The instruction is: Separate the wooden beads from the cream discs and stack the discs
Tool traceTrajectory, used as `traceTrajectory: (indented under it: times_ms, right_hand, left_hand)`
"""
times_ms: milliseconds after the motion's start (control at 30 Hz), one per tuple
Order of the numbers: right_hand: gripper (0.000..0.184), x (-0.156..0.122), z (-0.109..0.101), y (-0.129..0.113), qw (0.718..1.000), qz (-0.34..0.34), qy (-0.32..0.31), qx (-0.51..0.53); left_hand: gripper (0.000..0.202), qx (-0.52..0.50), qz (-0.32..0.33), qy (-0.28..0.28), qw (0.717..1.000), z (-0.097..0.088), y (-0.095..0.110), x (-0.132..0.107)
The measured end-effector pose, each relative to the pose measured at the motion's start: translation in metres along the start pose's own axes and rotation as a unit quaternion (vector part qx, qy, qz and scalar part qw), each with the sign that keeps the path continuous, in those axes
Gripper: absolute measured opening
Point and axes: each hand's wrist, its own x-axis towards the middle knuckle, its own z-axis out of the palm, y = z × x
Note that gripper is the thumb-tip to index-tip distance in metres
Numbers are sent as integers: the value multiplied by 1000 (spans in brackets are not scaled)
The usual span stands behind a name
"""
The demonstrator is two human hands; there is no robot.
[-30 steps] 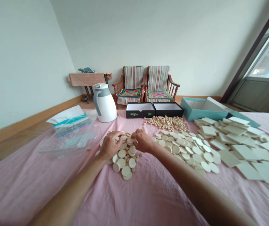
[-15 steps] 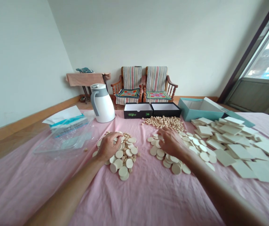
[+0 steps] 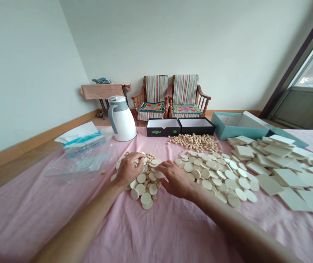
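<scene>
Head view.

Item: my left hand (image 3: 130, 168), at the far left of the mixed pile (image 3: 146, 198) of pale discs and small beads. Fingers curled, tips near the thumb; a disc shows just beyond them, and I cannot tell whether I have hold of it. The wrist hangs low over the pile, probably so the fingertips can reach among loose pieces.

Item: my right hand (image 3: 175, 179), palm down at that pile's right edge. Fingers reach out flat, thumb set apart below; a pale disc lies at or under the gap, gripped or not I cannot tell. The flat reach seems to suit thin pieces.

Item: disc heap (image 3: 230, 183), just right of my right hand, within easy reach, I judge.

Item: bead heap (image 3: 196, 142), behind the discs; apparently kept by kind.

Item: square tiles (image 3: 288, 177), overlapping, far right, likewise grouped by shape.

Item: two black boxes (image 3: 163, 131), side by side behind the beads, open sides up; teal box (image 3: 227, 128) beside them.

Item: white jug (image 3: 125, 126), upright, and clear plastic (image 3: 91, 164), both left of my hands, presumably out of their way.

Ground: pink cloth (image 3: 156, 233), under all.
</scene>
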Motion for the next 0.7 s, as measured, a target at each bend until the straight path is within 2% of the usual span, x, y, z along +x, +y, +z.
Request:
traceTrajectory:
  times_ms: [133, 233, 300, 400, 567, 633, 700]
  right_hand:
    - [25, 1, 6, -3, 1000, 3, -1, -14]
    - [25, -2, 1, 0, 1000, 14, 7, -20]
    - [24, -6, -9, 4, 999, 39, 21, -31]
    - [21, -15, -32, 16, 989, 113, 49, -79]
    - [17, -32, -65, 39, 951, 240, 46, -191]
    - [21, -34, -66, 43, 947, 251, 54, -194]
    - [28, -31, -60, 43, 961, 218, 73, -152]
  left_hand:
    - [16, 1, 1, 0, 1000, 0, 1, 0]
    - [17, -3, 1, 1, 1000, 0, 1, 1]
    - [16, -7, -1, 1, 1000, 1, 0, 1]
    - [16, -8, -4, 0, 1000, 0, 1, 1]
    - [15, -4, -4, 2, 1000, 0, 3, 2]
    - [15, -2, -6, 5, 1000, -1, 4, 2]
    - [15, -2, -8, 7, 1000, -1, 5, 3]
